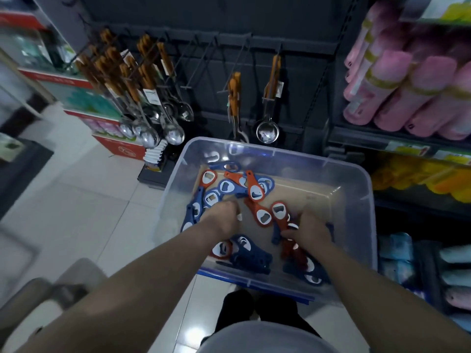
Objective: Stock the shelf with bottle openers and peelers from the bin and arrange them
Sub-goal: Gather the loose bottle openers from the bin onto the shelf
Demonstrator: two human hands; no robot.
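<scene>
A clear plastic bin (pixel 362 189) stands on the floor in front of a dark peg rack (pixel 204 47). Several red and blue bottle openers (pixel 254 192) lie loose in the bin. My left hand (pixel 224 220) is down inside the bin among the blue openers, fingers curled, with a small white bit at its fingertips; what it holds is blurred. My right hand (pixel 305 233) grips a bunch of red and blue openers (pixel 288 248) near the bin's front right. No peeler is plainly visible.
Ladles and spoons with orange handles (pixel 142 98) hang on the rack's left pegs; two more utensils (pixel 267 118) hang in the middle. Several pegs (pixel 193 64) between them are bare. Pink rolled towels (pixel 407 93) fill the right shelf. White tiled floor (pixel 84 189) lies to the left.
</scene>
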